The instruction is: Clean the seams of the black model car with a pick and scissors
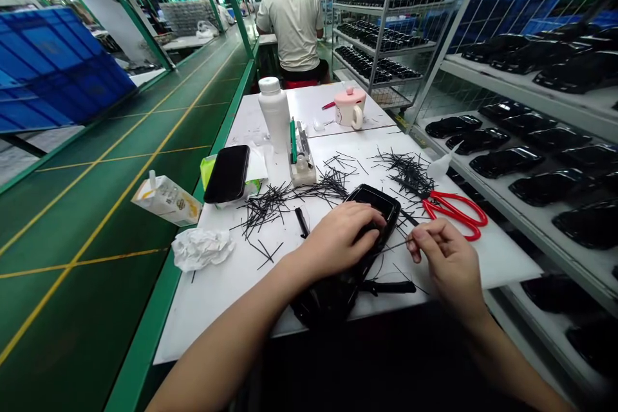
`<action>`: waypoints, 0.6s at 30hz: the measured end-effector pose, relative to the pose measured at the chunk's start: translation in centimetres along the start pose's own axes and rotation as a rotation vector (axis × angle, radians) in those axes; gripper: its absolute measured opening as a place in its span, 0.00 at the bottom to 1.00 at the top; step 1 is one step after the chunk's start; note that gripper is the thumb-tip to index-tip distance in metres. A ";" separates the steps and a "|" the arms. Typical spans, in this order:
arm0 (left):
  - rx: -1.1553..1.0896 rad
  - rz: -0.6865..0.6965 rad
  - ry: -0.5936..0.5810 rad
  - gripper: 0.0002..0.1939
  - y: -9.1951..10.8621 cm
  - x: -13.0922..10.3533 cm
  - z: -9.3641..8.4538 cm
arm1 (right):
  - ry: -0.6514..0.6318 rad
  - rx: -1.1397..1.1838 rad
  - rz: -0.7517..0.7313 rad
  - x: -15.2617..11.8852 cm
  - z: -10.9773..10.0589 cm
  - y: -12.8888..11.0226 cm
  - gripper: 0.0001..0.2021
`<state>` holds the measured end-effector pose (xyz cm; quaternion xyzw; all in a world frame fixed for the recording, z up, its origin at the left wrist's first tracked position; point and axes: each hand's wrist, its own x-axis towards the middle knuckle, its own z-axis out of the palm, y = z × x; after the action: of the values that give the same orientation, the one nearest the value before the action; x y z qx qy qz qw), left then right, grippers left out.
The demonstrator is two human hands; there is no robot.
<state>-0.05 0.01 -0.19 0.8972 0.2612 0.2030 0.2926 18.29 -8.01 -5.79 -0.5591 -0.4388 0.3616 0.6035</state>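
A glossy black car-shaped shell (pixel 328 299) lies on the white table at its near edge. My left hand (pixel 345 232) rests on it, fingers bent over its upper part; whether they grip anything beneath is hidden. To the right of the shell, my right hand (pixel 447 257) is closed, with thumb and forefinger pinched on a thin black strip (pixel 396 246). Small black parts stick out on both sides of the shell. Red-handled scissors (pixel 456 211) lie just beyond my right hand, among short black strips (pixel 268 206) scattered across the table.
On the table (pixel 193 315) are a phone (pixel 226 174), crumpled paper (pixel 201 248), a white bottle (pixel 275 112), a tool holder (pixel 303 170) and a pink-lidded mug (pixel 349 107). A carton (pixel 167 198) stands left, by the green conveyor (pixel 116 206). Racks of black shells flank the right; a person sits ahead.
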 end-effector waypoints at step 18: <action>0.019 0.027 -0.088 0.42 -0.2 -2.5 -0.3 | -0.456 -0.370 -0.718 13.9 13.3 -9.3 0.08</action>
<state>-2.27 -1.18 -0.61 0.9114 0.2379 0.1647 0.2927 10.28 8.60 5.00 -0.3761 -0.7832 0.1590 0.4688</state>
